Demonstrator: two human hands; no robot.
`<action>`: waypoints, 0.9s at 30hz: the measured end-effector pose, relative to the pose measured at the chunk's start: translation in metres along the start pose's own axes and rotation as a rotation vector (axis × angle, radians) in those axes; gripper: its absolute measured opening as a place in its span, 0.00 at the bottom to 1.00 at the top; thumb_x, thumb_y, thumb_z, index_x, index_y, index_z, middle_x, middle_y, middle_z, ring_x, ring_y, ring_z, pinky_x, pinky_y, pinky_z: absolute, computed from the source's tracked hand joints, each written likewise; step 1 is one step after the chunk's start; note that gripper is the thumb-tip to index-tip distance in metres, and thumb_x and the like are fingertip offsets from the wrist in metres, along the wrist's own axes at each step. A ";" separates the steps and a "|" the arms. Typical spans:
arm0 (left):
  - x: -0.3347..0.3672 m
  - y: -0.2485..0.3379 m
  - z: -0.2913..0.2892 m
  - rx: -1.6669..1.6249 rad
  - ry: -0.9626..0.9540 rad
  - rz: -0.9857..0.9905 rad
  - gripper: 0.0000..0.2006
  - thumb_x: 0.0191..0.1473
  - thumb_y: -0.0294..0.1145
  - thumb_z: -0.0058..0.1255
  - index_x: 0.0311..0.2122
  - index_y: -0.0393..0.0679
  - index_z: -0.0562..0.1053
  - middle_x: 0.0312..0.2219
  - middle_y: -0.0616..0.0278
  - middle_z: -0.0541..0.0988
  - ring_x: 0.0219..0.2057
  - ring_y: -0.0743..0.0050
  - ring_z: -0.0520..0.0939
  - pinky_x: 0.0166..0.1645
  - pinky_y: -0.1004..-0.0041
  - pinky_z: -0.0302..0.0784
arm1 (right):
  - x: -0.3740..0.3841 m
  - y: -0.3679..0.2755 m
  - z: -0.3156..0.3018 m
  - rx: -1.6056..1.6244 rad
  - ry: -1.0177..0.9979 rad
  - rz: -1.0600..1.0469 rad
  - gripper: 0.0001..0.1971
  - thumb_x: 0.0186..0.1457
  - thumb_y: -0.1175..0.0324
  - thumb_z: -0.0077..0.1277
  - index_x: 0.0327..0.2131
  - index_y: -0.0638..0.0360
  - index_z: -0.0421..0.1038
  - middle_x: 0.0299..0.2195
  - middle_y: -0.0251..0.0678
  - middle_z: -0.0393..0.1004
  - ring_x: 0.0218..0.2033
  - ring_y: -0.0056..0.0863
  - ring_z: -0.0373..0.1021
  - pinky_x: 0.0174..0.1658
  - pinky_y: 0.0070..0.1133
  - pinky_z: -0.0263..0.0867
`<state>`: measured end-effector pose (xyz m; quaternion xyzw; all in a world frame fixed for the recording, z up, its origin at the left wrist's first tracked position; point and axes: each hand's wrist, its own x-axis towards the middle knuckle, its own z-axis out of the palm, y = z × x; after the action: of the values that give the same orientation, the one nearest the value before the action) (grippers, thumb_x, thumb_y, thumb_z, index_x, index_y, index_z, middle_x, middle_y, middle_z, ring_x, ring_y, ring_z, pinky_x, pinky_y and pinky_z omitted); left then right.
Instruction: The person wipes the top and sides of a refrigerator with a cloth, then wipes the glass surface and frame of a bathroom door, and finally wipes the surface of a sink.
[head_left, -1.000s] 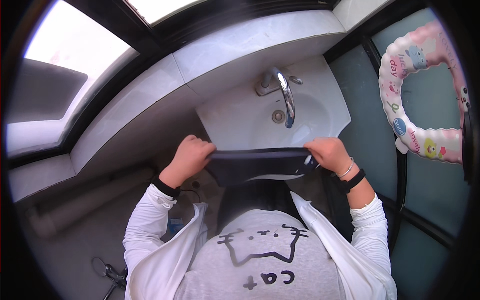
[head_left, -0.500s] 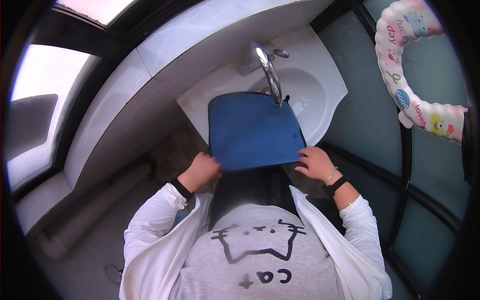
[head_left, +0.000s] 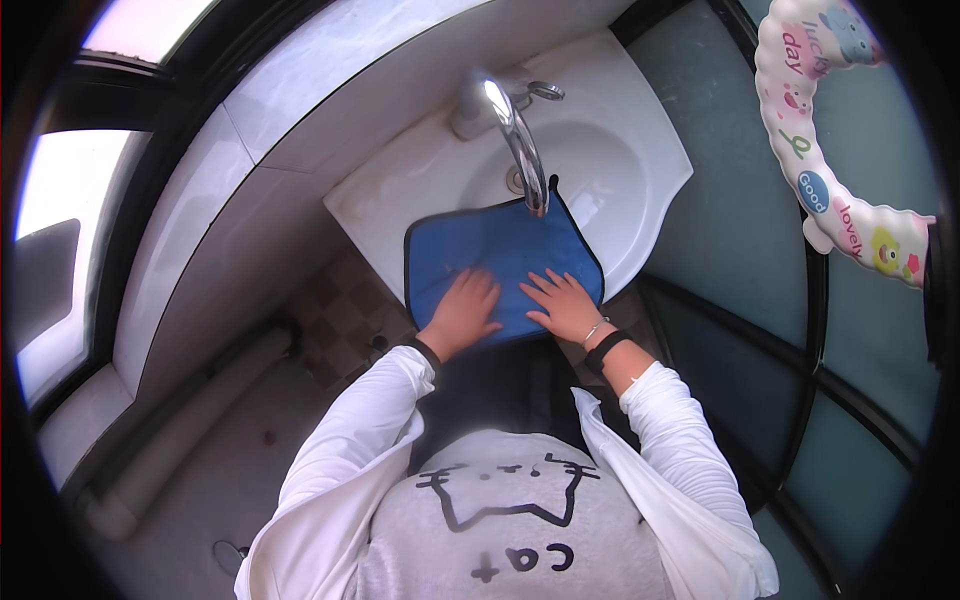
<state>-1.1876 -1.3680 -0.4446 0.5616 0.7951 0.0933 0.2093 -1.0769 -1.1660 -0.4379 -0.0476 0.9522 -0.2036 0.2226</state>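
Observation:
A blue cloth (head_left: 480,240) with black edging lies spread over the near part of the white washbasin (head_left: 648,170). A small black loop sticks up at its far corner, beside the spout of the chrome faucet (head_left: 518,140). On the cloth's near left part rests my left hand (head_left: 462,308), palm down, its fingers slightly blurred. My right hand (head_left: 565,303) lies flat on the near right part, fingers spread. Neither hand grips the cloth; the near edge is partly hidden under my hands and wrists.
A tiled ledge (head_left: 300,110) runs along the left wall behind the basin. Dark framed glass panels (head_left: 720,340) stand close on the right, where a pink and white scalloped ring (head_left: 800,150) hangs. A pale pipe (head_left: 190,430) runs low at the left.
Both hands have let go of the cloth's near corners and moved inward onto its surface. The cloth's far edge has come nearer, uncovering the drain, and its far right corner now points up.

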 end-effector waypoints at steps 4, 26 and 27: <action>0.025 0.007 0.003 -0.051 -0.154 -0.055 0.29 0.47 0.54 0.43 0.50 0.45 0.64 0.50 0.55 0.64 0.53 0.51 0.60 0.58 0.52 0.45 | 0.011 0.037 -0.007 -0.151 -0.107 0.143 0.27 0.52 0.46 0.36 0.54 0.43 0.57 0.57 0.37 0.52 0.59 0.43 0.45 0.59 0.38 0.39; 0.180 0.092 0.060 -0.621 0.003 -0.141 0.30 0.52 0.50 0.39 0.52 0.36 0.57 0.57 0.46 0.49 0.57 0.39 0.50 0.56 0.47 0.49 | 0.030 0.165 -0.075 -0.501 0.013 -0.088 0.22 0.48 0.63 0.40 0.48 0.59 0.63 0.54 0.39 0.57 0.57 0.36 0.49 0.59 0.30 0.43; 0.167 0.088 0.058 -0.553 -0.057 -0.154 0.31 0.52 0.54 0.36 0.53 0.38 0.57 0.57 0.47 0.49 0.58 0.43 0.49 0.57 0.48 0.48 | 0.029 0.157 -0.062 -0.453 -0.017 -0.102 0.23 0.48 0.64 0.38 0.49 0.61 0.63 0.55 0.40 0.56 0.57 0.38 0.49 0.58 0.33 0.43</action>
<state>-1.1340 -1.1859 -0.5005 0.4233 0.7736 0.2748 0.3831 -1.1305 -1.0053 -0.4635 -0.1461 0.9680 0.0048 0.2039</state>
